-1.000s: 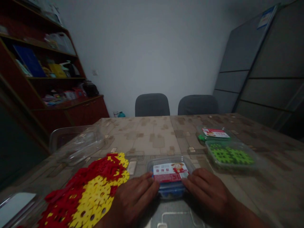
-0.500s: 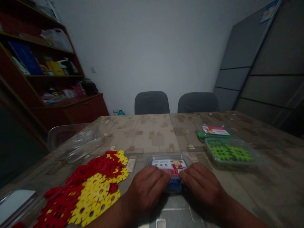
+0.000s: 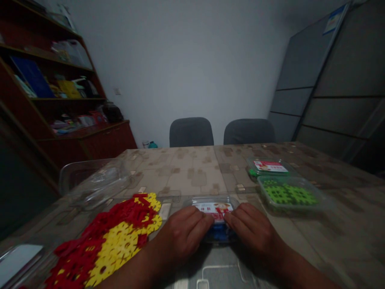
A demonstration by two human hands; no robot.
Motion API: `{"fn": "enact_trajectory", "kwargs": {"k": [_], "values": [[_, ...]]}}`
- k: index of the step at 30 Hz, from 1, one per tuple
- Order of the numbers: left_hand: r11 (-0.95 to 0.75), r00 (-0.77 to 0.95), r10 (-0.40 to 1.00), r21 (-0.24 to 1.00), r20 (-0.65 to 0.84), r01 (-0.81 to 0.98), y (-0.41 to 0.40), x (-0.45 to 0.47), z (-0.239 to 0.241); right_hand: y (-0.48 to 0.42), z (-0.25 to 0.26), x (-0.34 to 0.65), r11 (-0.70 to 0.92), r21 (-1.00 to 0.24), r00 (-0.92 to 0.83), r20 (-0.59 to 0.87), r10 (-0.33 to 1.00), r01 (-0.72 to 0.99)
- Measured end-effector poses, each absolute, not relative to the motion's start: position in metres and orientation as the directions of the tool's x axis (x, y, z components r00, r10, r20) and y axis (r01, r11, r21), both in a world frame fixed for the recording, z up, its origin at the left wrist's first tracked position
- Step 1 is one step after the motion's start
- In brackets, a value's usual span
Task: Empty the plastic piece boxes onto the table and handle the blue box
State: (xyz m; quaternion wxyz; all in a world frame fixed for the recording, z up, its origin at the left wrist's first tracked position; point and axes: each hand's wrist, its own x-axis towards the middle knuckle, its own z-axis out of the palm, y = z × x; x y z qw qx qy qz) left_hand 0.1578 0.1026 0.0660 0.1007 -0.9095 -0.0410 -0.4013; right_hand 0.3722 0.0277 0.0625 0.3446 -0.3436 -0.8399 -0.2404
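A clear plastic box (image 3: 221, 235) with blue pieces inside stands at the near middle of the table. Its lid carries a white and red label (image 3: 219, 208) with a cartoon figure. My left hand (image 3: 187, 230) holds the box's left side, thumb and fingers closed over the lid's edge. On the opposite side my right hand (image 3: 254, 228) grips the lid's edge in the same way. Both thumbs lie near the front of the label, and the fingertips are partly hidden. Left of my left hand, red pieces (image 3: 102, 224) and yellow flower-shaped pieces (image 3: 116, 245) lie heaped together.
Farther right stand a clear box of light green pieces (image 3: 288, 194) and a labelled lidded box (image 3: 270, 166). Clear empty containers (image 3: 90, 180) lie at left. Another clear container with a white label (image 3: 19, 261) is at the near left corner. Two grey chairs (image 3: 191, 132) stand beyond the patterned table (image 3: 177, 168).
Both hands have shifted slightly on the lid and cover a bit more of the label's left and right sides. The view has tilted a little; the box stays in place.
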Motion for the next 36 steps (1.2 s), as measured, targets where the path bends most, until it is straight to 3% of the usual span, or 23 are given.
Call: {"fn": "enact_trajectory", "kwargs": {"k": [7,22,29,36], "values": [[-0.970,0.707,-0.017,-0.182,0.707,0.159,0.107,0.161,0.074,0.030,0.068,0.369,0.618,0.191,-0.512,0.762,0.396,0.762],[-0.989,0.699,0.032,-0.079,0.715,0.126,0.111,0.164,0.071,0.031,0.067,0.377,0.616,0.197,-0.528,0.740,0.417,0.762],[-0.990,0.654,-0.045,-0.120,0.756,0.070,0.115,0.145,0.064,0.022,0.065,0.412,0.637,0.090,-0.507,0.694,0.511,0.765],[-0.971,0.675,-0.042,-0.190,0.737,0.147,0.101,0.150,0.071,0.019,0.061,0.407,0.705,-0.068,-0.521,0.625,0.581,0.706]]}}
